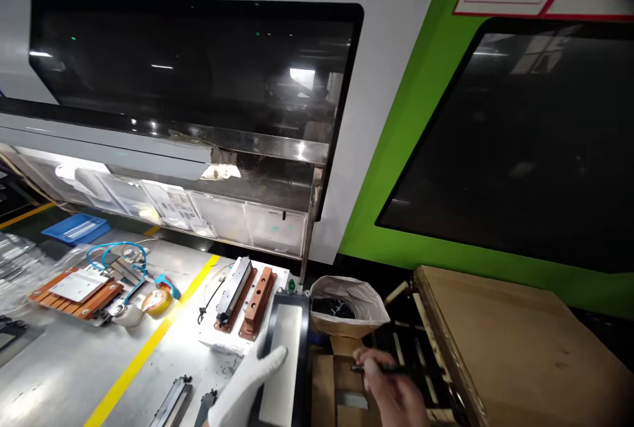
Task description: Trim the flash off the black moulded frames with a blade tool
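Gloved left hand point(250, 381) rests flat on a black-framed white panel point(282, 354) — bare right hand point(391, 387) grips a dark pen point(384, 368).

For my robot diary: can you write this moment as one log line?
left hand: gloved, resting on black tray | right hand: bare, holding black pen | nearby: paper bag

The tabletop point(74, 361) is brushed metal with a dull sheen, crossed by a glossy yellow stripe point(148, 341). The left hand point(252, 381) wears a white cloth glove and rests on a black-framed panel point(284, 354) with a matt white face. The box point(520, 341) is matt brown cardboard; the bag point(356, 311) is crinkled paper.
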